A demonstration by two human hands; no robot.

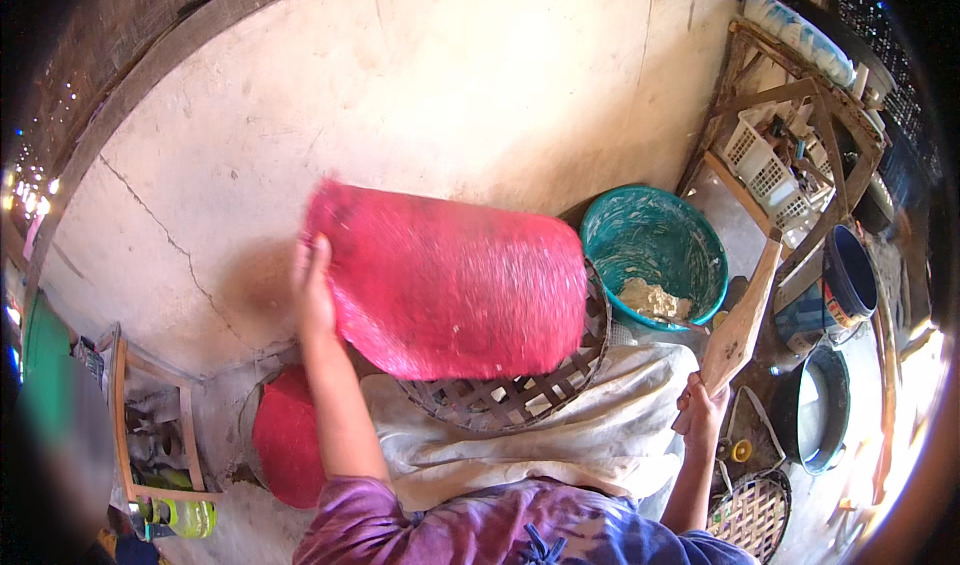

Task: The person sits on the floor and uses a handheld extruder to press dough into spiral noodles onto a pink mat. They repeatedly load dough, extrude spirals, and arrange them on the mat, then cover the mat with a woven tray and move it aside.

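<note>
A red sheet [450, 285], curved and slightly blurred, is held up in front of me. My left hand [316, 290] is closed on its left edge, thumb showing on the near side. Under the sheet is a dark open-weave basket [510, 403], largely covered by it. The basket rests against a whitish cloth [540, 440] spread over my lap. At the right, my right hand [702, 410] grips the handle end of a flat wooden paddle [738, 335], blade tilted upward. Beyond it stands a teal basin [625, 230], smeared inside, with a pale doughy mass [650, 297] at the bottom.
A pale cracked wall [420, 85] rises ahead. To the right are a wooden rack [840, 155] with a white plastic crate [755, 155], a dark blue bucket [850, 275] and a dark tub [843, 415]. Another red sheet [290, 440] and a wooden frame [122, 425] stand at left.
</note>
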